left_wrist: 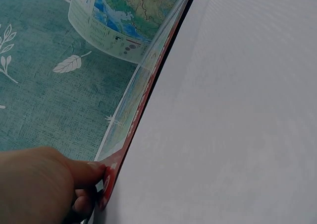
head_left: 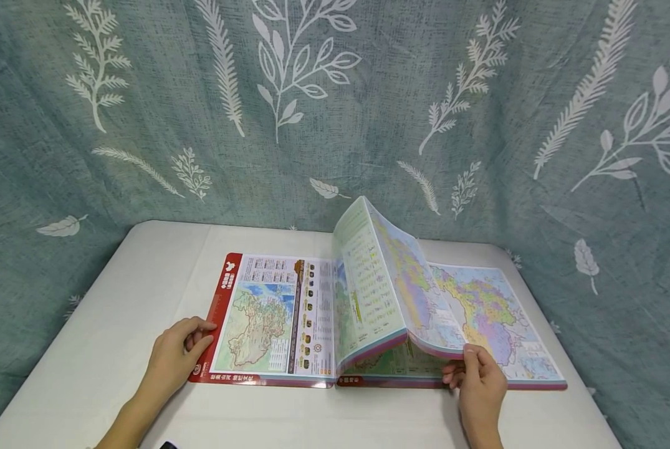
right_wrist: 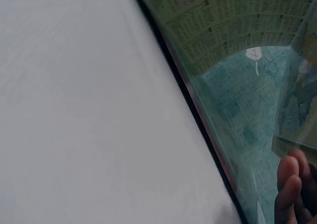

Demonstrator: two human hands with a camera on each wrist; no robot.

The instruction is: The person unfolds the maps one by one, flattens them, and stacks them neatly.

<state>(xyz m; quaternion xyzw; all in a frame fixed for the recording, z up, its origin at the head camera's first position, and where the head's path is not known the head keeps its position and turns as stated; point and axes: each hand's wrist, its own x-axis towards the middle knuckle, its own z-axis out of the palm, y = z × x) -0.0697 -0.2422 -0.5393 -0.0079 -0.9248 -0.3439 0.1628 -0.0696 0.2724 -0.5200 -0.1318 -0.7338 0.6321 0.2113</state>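
Note:
A wide map book lies spread on the table, its left page bordered in red and printed with a map and small pictures. At that page's lower left edge, my left hand pinches the red border between thumb and fingers. The left wrist view shows the thumb on the red corner. A lifted page stands curved up from the middle of the book. My right hand pinches this page's lower right corner, thumb on top. Beneath it, on the right, a page with a coloured map lies flat.
The white table runs back to a green curtain with white leaf prints. A small black object shows at the bottom edge of the head view, near the left forearm.

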